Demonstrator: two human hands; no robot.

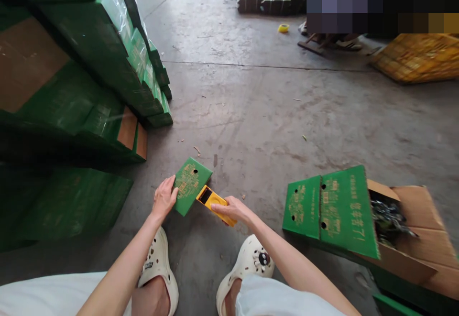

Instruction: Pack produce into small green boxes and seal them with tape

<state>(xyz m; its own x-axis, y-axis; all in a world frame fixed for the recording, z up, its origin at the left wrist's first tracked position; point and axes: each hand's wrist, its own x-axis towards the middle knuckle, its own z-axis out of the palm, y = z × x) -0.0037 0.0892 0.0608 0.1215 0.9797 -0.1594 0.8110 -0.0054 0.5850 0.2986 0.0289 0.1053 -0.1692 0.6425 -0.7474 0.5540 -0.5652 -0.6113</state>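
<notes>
Beyond white perforated clogs [161,258], gripping green printed cardboard box [190,184] in left hand [165,197], yellow plastic device [213,200] in right hand [234,209]; seemingly midway, already side by side, not yet released.

Near middle: box [188,199] between left hand [165,195] and handheld device [211,198]; device in right hand [234,210]. Left: stacked cartons [71,84]. Near right: open carton [423,211], contents [389,218] inside. Far right: crate [423,58] on floor [233,115], tape roll [283,28] left of it, bundles [276,4] farther behind.

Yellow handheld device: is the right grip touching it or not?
Touching. The head view shows the right grip closed around the yellow handheld device, with the thumb lying across its face.
</notes>
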